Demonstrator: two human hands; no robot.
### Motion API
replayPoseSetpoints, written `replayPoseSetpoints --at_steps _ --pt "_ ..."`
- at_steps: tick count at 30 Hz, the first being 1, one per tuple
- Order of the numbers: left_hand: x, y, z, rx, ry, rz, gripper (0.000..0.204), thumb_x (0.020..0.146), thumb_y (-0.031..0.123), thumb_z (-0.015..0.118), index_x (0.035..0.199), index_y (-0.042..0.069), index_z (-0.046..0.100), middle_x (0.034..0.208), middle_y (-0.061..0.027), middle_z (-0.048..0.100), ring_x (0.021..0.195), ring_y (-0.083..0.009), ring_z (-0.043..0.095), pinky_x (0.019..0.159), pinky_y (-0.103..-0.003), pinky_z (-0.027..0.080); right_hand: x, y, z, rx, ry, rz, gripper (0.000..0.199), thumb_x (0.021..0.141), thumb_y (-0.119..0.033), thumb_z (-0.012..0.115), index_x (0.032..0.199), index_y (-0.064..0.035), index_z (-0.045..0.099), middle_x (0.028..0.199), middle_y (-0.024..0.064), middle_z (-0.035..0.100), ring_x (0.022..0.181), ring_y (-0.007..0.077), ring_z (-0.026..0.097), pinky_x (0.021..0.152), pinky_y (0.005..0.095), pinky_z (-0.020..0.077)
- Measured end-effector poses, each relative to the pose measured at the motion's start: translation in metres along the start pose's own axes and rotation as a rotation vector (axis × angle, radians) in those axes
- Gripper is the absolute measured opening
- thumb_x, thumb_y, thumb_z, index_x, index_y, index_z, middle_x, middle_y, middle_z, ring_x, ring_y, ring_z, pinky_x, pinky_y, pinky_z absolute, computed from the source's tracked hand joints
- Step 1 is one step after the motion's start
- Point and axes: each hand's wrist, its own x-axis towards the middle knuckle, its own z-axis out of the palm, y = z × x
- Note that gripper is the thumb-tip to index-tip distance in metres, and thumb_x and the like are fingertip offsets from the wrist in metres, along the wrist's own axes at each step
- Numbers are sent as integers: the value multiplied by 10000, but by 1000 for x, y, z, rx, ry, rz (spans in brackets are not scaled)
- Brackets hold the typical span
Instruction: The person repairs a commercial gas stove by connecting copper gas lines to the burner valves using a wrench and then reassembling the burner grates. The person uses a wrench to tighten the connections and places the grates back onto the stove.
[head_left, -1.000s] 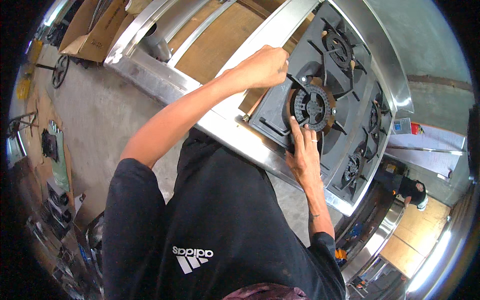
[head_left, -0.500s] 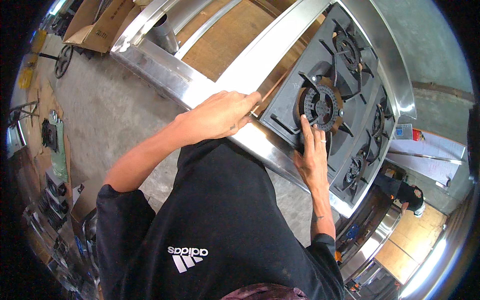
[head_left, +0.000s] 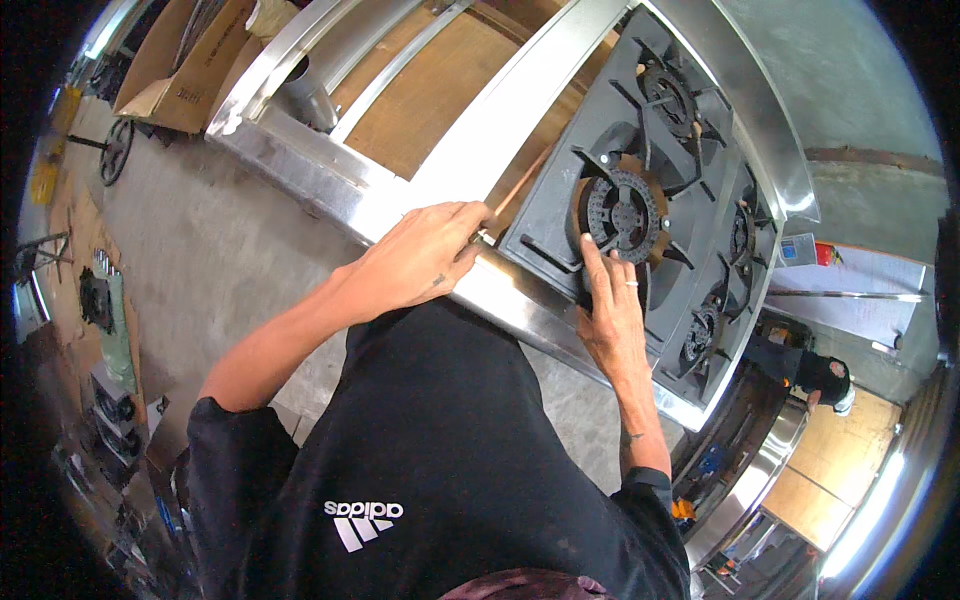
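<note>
A dark grey stove top (head_left: 548,225) with several black burners sits in a stainless steel frame (head_left: 525,305). Close by its near left corner, my left hand (head_left: 425,255) is closed, its thumb and fingers pinched around the lower end of a thin copper-coloured tube (head_left: 524,186). That tube runs away along the stove top's left edge; its gripped end is mostly hidden. My right hand (head_left: 610,315) lies over the stove top's front edge with fingers stretched out. Its index fingertip touches the rim of the nearest large burner (head_left: 625,215); the thumb is partly hidden.
Left of the stove top, a metal crossbar (head_left: 490,110) spans the frame above a brown board (head_left: 410,105). A metal cylinder (head_left: 308,95) stands in the frame's far left corner. A cardboard box (head_left: 185,75) is at the back left. Another person (head_left: 825,378) is at the far right.
The whole view has shifted a little, so the stove and frame sit slightly further left. Both hands keep nearly the same places on the stove.
</note>
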Motion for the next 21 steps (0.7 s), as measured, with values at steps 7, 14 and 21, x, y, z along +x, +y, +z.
replayPoseSetpoints --at_steps 7,14,21 --pt "-3 -1 11 15 179 102 205 957 43 660 1144 -18 606 962 -209 679 902 -358 666 808 -465 538 4 6 4 -30 63 -28 1121 602 141 796 1612 -82 365 1331 219 600 1254 446 561 1084 507 494" --pt "17 -11 9 354 -56 60 129 884 69 693 1002 17 695 967 -135 705 897 -303 630 787 -424 534 12 16 -1 -52 62 -8 1096 600 153 790 1596 -68 388 1288 195 602 1211 402 575 1065 481 506" --pt "34 -9 5 713 -235 230 187 806 63 686 976 26 753 1070 -67 715 1017 -251 619 870 -391 538 10 18 7 -31 79 -4 1038 621 143 759 1578 -56 413 1310 189 590 1228 395 563 1090 474 491"
